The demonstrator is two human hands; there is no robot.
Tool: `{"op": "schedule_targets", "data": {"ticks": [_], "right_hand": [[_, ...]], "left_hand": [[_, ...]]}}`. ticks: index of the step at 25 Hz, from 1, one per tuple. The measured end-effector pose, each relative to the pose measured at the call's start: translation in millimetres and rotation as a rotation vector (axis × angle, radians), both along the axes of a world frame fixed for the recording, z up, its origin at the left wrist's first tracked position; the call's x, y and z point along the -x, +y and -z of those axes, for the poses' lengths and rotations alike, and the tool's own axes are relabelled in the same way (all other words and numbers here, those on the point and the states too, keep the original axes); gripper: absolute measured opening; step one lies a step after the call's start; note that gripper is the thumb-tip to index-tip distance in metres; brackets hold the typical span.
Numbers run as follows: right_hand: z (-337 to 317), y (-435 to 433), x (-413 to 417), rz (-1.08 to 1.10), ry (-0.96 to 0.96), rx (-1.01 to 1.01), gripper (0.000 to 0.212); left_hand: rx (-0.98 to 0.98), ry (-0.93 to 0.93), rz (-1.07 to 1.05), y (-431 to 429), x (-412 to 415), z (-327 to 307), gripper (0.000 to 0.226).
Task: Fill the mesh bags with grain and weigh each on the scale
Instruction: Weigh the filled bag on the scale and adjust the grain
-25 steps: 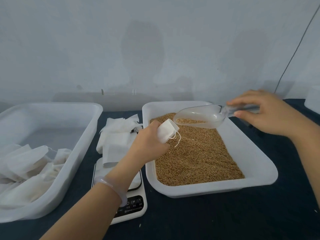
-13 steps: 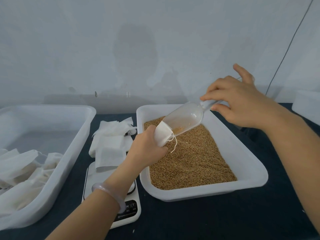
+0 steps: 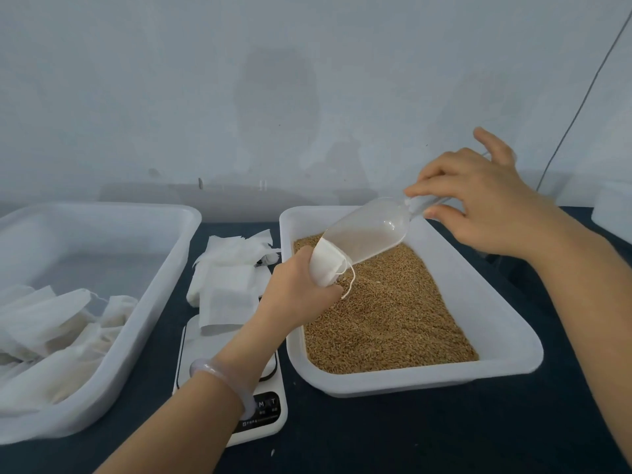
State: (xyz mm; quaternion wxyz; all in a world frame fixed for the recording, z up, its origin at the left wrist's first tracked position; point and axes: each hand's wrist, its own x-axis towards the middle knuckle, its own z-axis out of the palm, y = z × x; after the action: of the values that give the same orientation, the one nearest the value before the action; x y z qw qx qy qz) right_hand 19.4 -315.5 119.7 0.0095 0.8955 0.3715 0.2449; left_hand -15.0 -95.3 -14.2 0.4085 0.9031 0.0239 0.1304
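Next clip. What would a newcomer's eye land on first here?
First, the clear scoop, tipped by the right hand into a small white bag that the left hand holds above the white tray of golden grain, centre right. Left of the tray, flat empty bags lie on a scale, and a bin at far left holds more white bags.

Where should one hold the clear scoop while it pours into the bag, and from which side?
By the narrow handle at its raised right end, coming from the right, as the right hand does. The scoop tilts down-left with its mouth at the bag, which the left hand grips.
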Motion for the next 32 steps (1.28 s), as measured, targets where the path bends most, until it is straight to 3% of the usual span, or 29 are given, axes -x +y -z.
{"op": "schedule_targets", "data": {"ticks": [7, 10, 12, 15, 19, 24, 28, 32], "right_hand": [[6, -8, -10, 0.07, 0.087, -0.206, 0.03], [27, -17, -23, 0.251, 0.301, -0.27, 0.028], [58, -14, -26, 0.372, 0.473, -0.161, 0.028], [112, 1, -22, 0.356, 0.676, -0.029, 0.028], [137, 17, -24, 0.365, 0.789, 0.023, 0.029], [122, 55, -12, 0.245, 0.702, -0.096, 0.045], [97, 96, 15, -0.073, 0.706, -0.304, 0.033], [95, 152, 40, -0.375, 1.06, -0.475, 0.019]], "left_hand": [[0.208, -0.016, -0.012, 8, 4, 4, 0.031], [0.457, -0.021, 0.057, 19, 15, 2, 0.026], [0.719, -0.009, 0.159, 33, 22, 1, 0.024], [1.017, 0.041, 0.347, 57, 30, -2, 0.029], [0.983, 0.054, 0.383, 79, 40, -9, 0.046], [1.16, 0.225, 0.536, 99, 49, -17, 0.037], [0.915, 0.129, 0.4, 110, 49, -1, 0.033], [0.848, 0.151, 0.515, 110, 54, 3, 0.055]]}}
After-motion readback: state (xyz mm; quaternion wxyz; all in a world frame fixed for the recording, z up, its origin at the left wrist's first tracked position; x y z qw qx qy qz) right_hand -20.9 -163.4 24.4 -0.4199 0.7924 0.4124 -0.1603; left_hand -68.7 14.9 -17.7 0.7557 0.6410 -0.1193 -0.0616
